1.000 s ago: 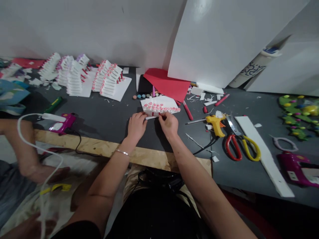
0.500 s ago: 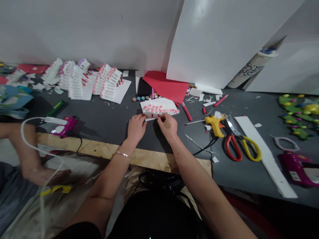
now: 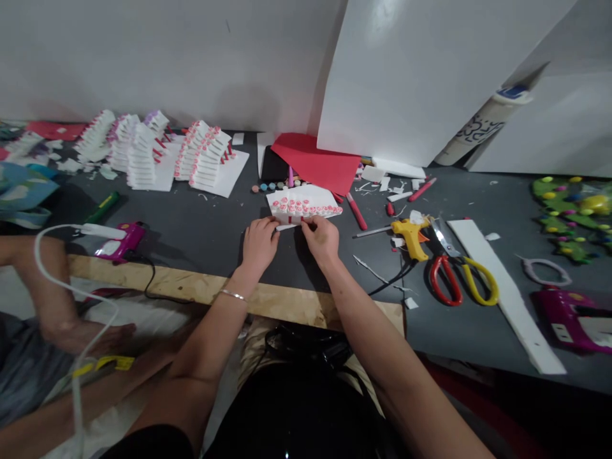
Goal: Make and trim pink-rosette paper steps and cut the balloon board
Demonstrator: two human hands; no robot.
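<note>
Two hands worked at the near edge of a white foam sheet (image 3: 306, 196), which lay on the dark table (image 3: 201, 220). The left hand (image 3: 261, 245) pinched a thin white strip (image 3: 287, 227); the right hand (image 3: 321, 241) gripped the sheet, nearly closed.

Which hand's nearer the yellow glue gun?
Right. The right hand is to the left of the yellow glue gun in view, not touching it. The left hand is farther away, on the other side of the right hand.
</note>
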